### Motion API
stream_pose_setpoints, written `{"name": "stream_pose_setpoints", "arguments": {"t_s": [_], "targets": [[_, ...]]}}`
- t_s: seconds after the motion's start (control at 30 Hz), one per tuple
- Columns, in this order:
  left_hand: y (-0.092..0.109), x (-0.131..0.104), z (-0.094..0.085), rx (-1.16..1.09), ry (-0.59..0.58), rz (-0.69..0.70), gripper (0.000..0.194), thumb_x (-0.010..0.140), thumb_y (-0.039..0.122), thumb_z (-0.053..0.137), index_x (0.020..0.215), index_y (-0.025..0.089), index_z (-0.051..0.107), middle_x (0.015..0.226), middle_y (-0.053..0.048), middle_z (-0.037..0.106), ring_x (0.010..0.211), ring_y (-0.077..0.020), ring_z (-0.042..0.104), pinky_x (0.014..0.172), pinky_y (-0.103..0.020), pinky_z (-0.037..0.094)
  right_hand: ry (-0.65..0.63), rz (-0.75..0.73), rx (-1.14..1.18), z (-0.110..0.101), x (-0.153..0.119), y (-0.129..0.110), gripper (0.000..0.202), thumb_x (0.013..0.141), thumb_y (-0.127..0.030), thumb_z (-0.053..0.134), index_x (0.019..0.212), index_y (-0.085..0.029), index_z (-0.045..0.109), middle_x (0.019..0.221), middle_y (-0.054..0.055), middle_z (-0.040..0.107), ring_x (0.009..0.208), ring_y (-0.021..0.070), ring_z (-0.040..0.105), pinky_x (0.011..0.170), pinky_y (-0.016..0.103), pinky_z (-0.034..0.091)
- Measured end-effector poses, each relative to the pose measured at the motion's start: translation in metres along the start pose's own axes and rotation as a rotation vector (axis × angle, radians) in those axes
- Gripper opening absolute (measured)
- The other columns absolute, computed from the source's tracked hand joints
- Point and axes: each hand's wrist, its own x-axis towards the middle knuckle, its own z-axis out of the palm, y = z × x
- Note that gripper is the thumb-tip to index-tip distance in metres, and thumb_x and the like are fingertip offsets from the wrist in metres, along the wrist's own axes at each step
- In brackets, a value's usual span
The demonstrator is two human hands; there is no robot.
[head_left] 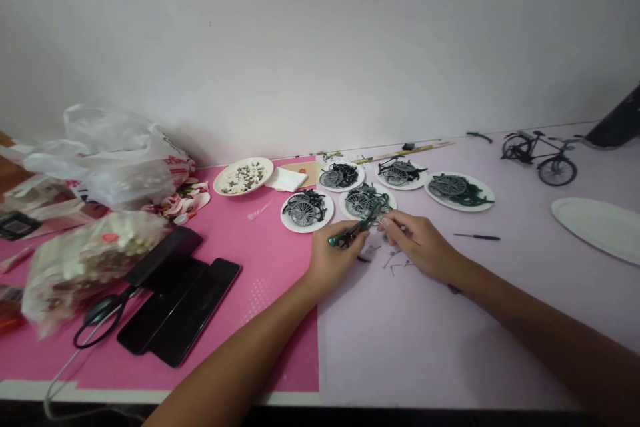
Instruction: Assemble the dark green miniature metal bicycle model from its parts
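My left hand [335,252] is closed around a dark green miniature bicycle part [345,237], perhaps a frame, which slants up to the right. Close beside it, my right hand [415,240] pinches at the part's upper end; whatever lies between its fingertips is too small to make out. Just beyond both hands stands a white plate [344,208] heaped with grey wheels and green parts. Small thin loose pieces [395,261] lie on the table below my fingers. To the right rests a small dark screwdriver [477,236].
More plates of wheels [303,212] surround the hands. A finished-looking miniature bicycle [543,157] stands back right, near a white oval plate [600,223]. At left are black phones [195,313], scissors [103,320], plastic bags [120,167] and a bowl of small bits [245,177].
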Motion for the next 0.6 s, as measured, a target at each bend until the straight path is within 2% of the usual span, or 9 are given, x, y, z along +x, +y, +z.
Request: {"name": "stream_pose_setpoints", "arguments": {"t_s": [0.2, 0.33, 0.5, 0.6], "targets": [[-0.0029, -0.0004, 0.0011, 0.014, 0.015, 0.021, 0.014, 0.085, 0.028, 0.075, 0.091, 0.017, 0.082, 0.081, -0.005, 0.078, 0.071, -0.0172, 0.067, 0.068, -0.026, 0.054, 0.046, 0.009, 0.027, 0.0022, 0.0, 0.003, 0.033, 0.1, -0.056, 0.057, 0.099, -0.023, 0.061, 0.075, 0.001, 0.063, 0.061, 0.0169, 0.055, 0.054, 0.028, 0.043], [-0.0039, -0.0007, 0.001, 0.01, 0.008, 0.036, 0.014, 0.086, 0.028, 0.075, 0.092, 0.017, 0.082, 0.081, -0.004, 0.079, 0.071, -0.0173, 0.067, 0.067, -0.026, 0.054, 0.05, 0.013, 0.034, 0.003, 0.0002, 0.0036, 0.035, 0.102, -0.055, 0.053, 0.092, -0.023, 0.061, 0.071, 0.0, 0.062, 0.058, 0.016, 0.054, 0.054, 0.028, 0.042], [-0.0028, -0.0008, 0.0001, 0.001, -0.019, 0.018, 0.014, 0.085, 0.027, 0.076, 0.093, 0.017, 0.083, 0.083, -0.005, 0.08, 0.071, -0.0177, 0.067, 0.066, -0.026, 0.053, 0.037, 0.016, 0.036, 0.0029, 0.0005, 0.0059, 0.048, 0.106, -0.057, 0.044, 0.074, -0.022, 0.054, 0.067, 0.0, 0.059, 0.057, 0.0154, 0.053, 0.057, 0.029, 0.043], [-0.0022, -0.0011, 0.0005, 0.0, -0.012, 0.009, 0.014, 0.086, 0.027, 0.075, 0.093, 0.017, 0.083, 0.084, -0.005, 0.08, 0.073, -0.0181, 0.069, 0.068, -0.026, 0.054, 0.028, 0.032, 0.043, 0.0034, 0.0004, 0.0068, 0.046, 0.105, -0.058, 0.046, 0.077, -0.022, 0.056, 0.069, 0.0, 0.059, 0.058, 0.0158, 0.053, 0.056, 0.029, 0.043]]}}
